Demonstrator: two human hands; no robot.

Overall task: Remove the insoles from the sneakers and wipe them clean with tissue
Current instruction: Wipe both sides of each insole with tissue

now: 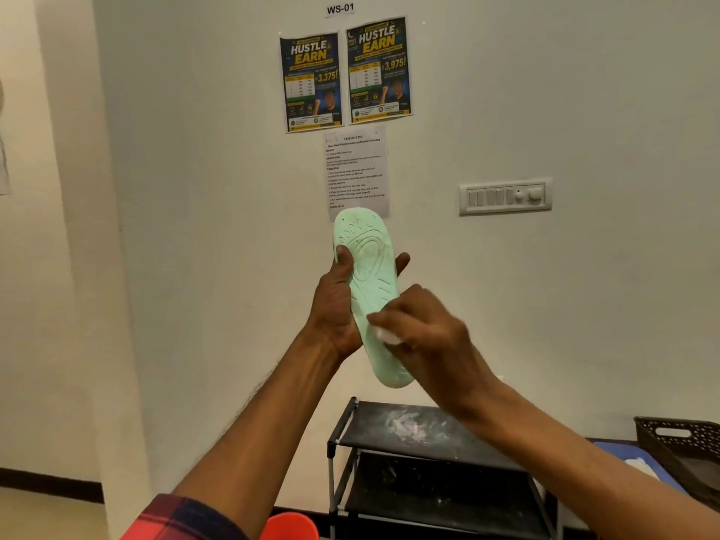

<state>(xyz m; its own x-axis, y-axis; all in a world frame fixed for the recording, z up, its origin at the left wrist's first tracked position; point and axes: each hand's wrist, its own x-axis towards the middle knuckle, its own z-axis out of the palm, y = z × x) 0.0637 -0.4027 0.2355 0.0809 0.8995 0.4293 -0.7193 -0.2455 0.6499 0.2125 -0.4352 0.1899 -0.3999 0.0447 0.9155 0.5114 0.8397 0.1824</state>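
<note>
Insole (374, 294), mint green and held upright at chest height in front of a pale wall (545, 111), patterned underside facing the camera. The left hand (337, 305) grasps it from behind, thumb across the near edge and fingertips showing past the far edge. The right hand (428, 337) clenches a white tissue (389, 337) and presses it against the insole's lower half; this hand is motion-blurred.

Below the arms, a black shoe rack (370, 434) stands against the wall, its top shelf smeared with white marks. To its right a blue tray (619, 454) lies just beside a brown lattice basket (662, 422) cut off by the picture's edge. Open wall lies left and right of the hands.

Behind the insole's toe hangs a printed task sheet (356, 169), under two "Hustle & Earn" posters (311, 81) and a "WS-01" label (340, 9). A switch plate (505, 196) sits to the right. A plaid sleeve (179, 516) and a red-orange object (290, 526), too cropped to identify, show at the bottom edge.
</note>
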